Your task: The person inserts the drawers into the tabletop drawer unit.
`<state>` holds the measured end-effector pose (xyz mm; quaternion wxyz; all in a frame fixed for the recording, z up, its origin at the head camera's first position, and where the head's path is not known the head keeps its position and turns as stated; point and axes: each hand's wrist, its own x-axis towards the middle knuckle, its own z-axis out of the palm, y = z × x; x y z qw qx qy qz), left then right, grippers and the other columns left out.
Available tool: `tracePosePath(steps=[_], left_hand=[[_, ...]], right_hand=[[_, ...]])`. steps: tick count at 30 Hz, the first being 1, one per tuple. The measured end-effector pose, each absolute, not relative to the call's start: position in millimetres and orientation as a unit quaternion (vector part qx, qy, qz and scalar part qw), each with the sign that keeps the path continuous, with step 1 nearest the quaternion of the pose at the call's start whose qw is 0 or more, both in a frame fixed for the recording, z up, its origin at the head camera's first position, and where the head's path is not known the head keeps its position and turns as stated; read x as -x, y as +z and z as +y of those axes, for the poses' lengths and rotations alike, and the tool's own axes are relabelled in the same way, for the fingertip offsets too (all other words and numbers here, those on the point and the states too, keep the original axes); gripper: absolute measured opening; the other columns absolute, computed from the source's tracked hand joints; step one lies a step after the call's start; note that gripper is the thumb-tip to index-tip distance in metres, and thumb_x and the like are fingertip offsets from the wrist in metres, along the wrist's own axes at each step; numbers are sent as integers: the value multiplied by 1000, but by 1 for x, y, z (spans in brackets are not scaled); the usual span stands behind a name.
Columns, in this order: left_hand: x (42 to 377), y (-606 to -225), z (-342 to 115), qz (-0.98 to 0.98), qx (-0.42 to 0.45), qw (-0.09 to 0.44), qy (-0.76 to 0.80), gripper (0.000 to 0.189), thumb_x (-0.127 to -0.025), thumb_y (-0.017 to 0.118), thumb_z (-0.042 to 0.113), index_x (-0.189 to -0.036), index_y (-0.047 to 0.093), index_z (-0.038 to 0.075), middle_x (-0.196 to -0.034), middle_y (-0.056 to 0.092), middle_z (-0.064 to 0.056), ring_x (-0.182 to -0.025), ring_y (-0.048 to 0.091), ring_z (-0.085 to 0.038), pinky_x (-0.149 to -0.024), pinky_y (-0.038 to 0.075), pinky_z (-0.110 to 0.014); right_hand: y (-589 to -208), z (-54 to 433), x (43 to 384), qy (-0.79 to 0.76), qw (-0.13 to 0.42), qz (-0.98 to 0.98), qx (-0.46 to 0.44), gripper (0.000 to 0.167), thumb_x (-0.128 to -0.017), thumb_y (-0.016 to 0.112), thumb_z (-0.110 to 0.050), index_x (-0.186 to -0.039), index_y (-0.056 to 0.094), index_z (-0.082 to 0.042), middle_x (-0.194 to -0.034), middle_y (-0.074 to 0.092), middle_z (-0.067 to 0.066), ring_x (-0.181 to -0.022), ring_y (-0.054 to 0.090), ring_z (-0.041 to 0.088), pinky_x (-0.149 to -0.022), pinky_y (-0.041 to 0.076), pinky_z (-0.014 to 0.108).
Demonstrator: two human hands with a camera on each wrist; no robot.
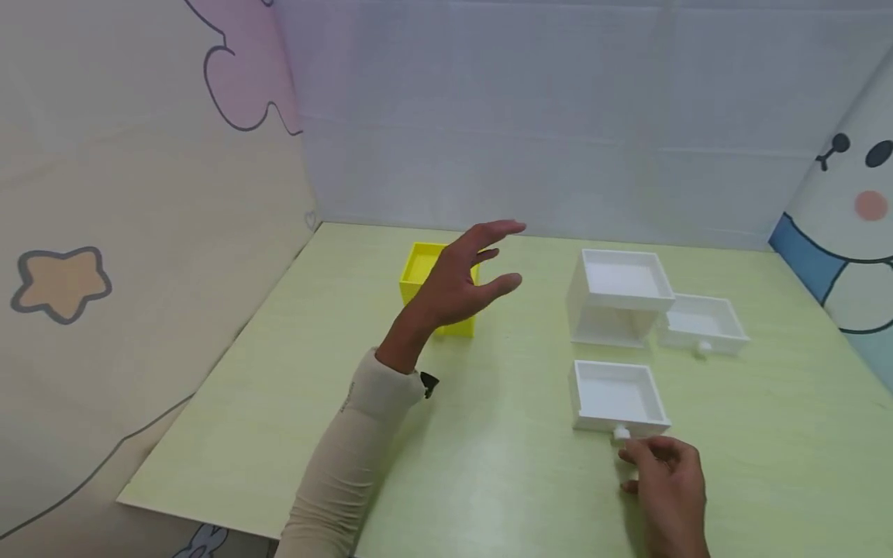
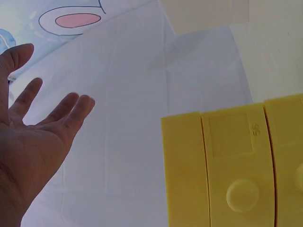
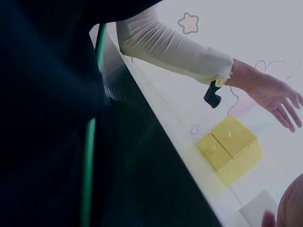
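I have the white drawer (image 1: 617,395) just ahead of the right hand (image 1: 670,484), its knob (image 1: 621,433) at the fingertips; I can't tell whether they touch. That hand's fingers bend loosely, thumb apart. Farther ahead stands the white cabinet (image 1: 624,275). My left hand (image 1: 456,283), empty, fingers extended, hovers near the yellow cabinet (image 2: 232,165).

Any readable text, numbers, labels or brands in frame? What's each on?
"56": appears sideways on a yellow drawer front, left wrist view; digits not fully certain.
Small dark print on the left sleeve, head view: too small to read.
Yellow patch on the black wrist device, right wrist view: too blurred to tell if it bears text.
White drawer: none readable.
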<state>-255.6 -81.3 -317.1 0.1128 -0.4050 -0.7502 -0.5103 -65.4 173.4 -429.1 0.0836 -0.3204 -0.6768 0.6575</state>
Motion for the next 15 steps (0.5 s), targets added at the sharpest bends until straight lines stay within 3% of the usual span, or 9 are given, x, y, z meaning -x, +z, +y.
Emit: tracePosePath(steps=[7, 13, 15], left_hand=[[255, -318, -52, -766, 443, -27, -465, 34, -102, 58, 29, -132, 61, 13, -134, 59, 4, -127, 50, -5, -108, 38, -26], [260, -336, -18, -789, 384, -88, -471, 49, -103, 51, 43, -148, 40, 28, -142, 52, 4, -128, 50, -7, -105, 42, -30], [264, -344, -10, -801, 352, -98, -475, 56, -101, 52, 47, -152, 31, 35, -146, 47, 2, -131, 48, -12, -105, 42, -35]], right_hand=[[-432, 178, 61, 634, 28, -707, 314, 45, -96, 62, -17, -129, 36, -1, -99, 66, 6, -67, 69, 19, -62, 59, 36], [-433, 186, 57, 658, -17, -704, 266, 65, -100, 62, -26, -142, 25, 6, -129, 55, 22, -79, 72, 12, -71, 59, 37], [-432, 188, 56, 661, -29, -704, 259, 66, -100, 62, -28, -143, 26, 6, -128, 58, 18, -82, 73, 13, -73, 59, 36]])
